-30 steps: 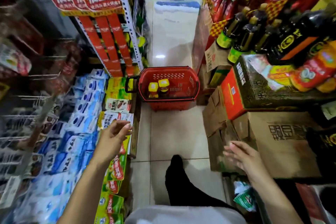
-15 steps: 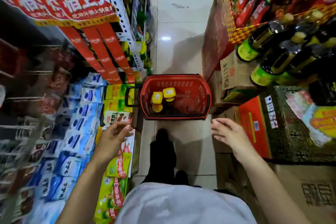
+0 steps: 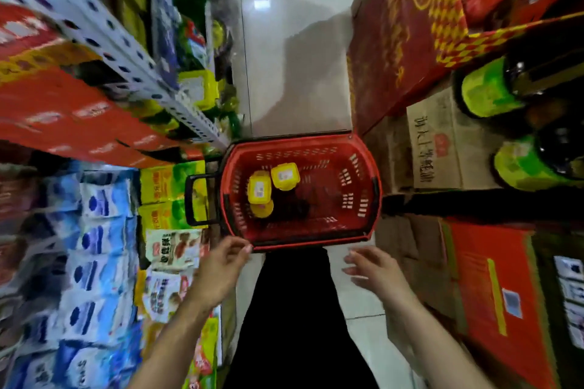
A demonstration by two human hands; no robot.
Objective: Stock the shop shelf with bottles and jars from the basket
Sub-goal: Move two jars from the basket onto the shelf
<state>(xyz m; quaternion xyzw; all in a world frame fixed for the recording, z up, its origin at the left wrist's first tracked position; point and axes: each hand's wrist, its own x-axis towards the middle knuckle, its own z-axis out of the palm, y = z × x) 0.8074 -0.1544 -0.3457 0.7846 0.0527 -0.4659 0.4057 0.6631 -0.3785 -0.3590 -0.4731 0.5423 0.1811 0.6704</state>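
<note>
The red basket (image 3: 369, 186) sits on the floor (image 3: 300, 73) in the aisle, its long axis running across from the shelf (image 3: 110, 31) on the left towards the boxes (image 3: 442, 148) on the right. Its black handle (image 3: 194, 199) sticks out leftward at the shelf. Three bottles (image 3: 259, 188) stand upright in its left half, bunched together, caps facing up at the camera.

Half a second ago the basket lay further ahead of both hands. Now the view looks more steeply down on it. The left hand (image 3: 218, 275) has come up to the near left corner of the rim; whether its fingers (image 3: 243, 246) touch the rim I cannot tell. The right hand (image 3: 376, 271) has moved in from beside the red box to just short of the near right corner.

The left fingers are loosely curled and hold nothing; the right ones are spread and slack, also holding nothing.

The basket is slotted red plastic with a dark rim. The bottles are dark with square yellow caps, two of which carry small white stickers.
</note>
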